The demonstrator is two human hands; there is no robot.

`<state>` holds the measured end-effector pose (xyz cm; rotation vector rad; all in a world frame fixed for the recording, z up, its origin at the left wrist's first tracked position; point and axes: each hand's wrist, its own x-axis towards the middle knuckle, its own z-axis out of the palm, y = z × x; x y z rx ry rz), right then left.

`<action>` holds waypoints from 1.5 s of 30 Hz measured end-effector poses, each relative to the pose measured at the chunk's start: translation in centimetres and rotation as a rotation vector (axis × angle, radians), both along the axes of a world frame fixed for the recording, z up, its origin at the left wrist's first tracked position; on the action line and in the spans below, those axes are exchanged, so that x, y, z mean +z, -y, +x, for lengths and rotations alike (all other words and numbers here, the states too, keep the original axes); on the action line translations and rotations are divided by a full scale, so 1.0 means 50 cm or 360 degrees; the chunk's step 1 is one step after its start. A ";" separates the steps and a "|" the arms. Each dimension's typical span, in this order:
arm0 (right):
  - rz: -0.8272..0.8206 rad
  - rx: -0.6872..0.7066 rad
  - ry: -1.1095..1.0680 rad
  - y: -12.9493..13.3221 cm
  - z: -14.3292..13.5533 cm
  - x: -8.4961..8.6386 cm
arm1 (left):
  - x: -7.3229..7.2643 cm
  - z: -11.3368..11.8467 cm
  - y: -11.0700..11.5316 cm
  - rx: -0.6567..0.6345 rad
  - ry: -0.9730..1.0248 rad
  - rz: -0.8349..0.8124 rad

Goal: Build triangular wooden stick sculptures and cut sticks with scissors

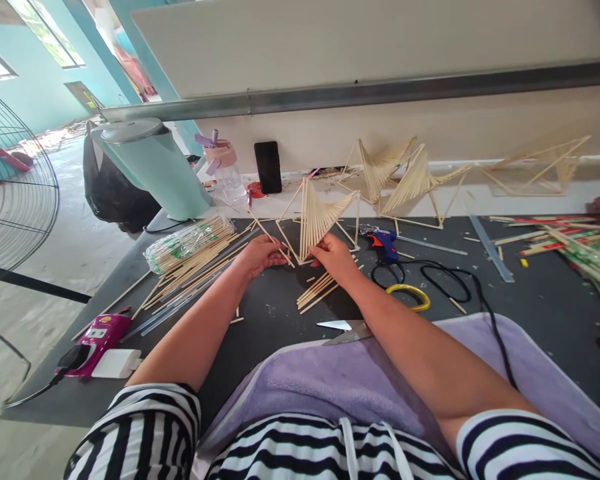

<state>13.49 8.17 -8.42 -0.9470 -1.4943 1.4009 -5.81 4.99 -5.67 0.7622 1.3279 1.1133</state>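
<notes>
Stick frame (324, 219) stands on worktop (270, 323), just ahead of hands. Right hand (333, 257) pinches its near lower corner, probably steadying it. Left hand (263, 259) closed on thin stick (267, 233); whether loose or frame's own, hard to tell. Glue gun (387, 247) near, presumably for reach.

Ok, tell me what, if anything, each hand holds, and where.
The right hand pinches the stick model low on its fanned side. The left hand is at the lower part of a thin stick; its grip cannot be told.
</notes>
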 end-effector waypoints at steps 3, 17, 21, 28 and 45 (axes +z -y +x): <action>-0.0031 0.0034 -0.0012 0.002 0.002 0.002 | 0.011 -0.008 0.001 0.0085 0.0065 0.0128; 0.0045 0.0084 0.0222 0.007 -0.007 -0.021 | 0.035 -0.062 0.019 -0.0130 -0.0122 -0.0033; 0.0104 0.0144 0.0265 0.007 -0.013 -0.026 | 0.025 -0.067 0.016 -0.0223 -0.0137 -0.0099; 0.0001 0.0176 0.0220 0.003 -0.019 -0.006 | 0.024 -0.070 0.012 -0.0330 -0.0142 -0.0122; 0.0221 -0.0029 0.0597 0.008 -0.007 -0.024 | 0.003 -0.041 0.017 -0.0293 -0.0162 -0.0242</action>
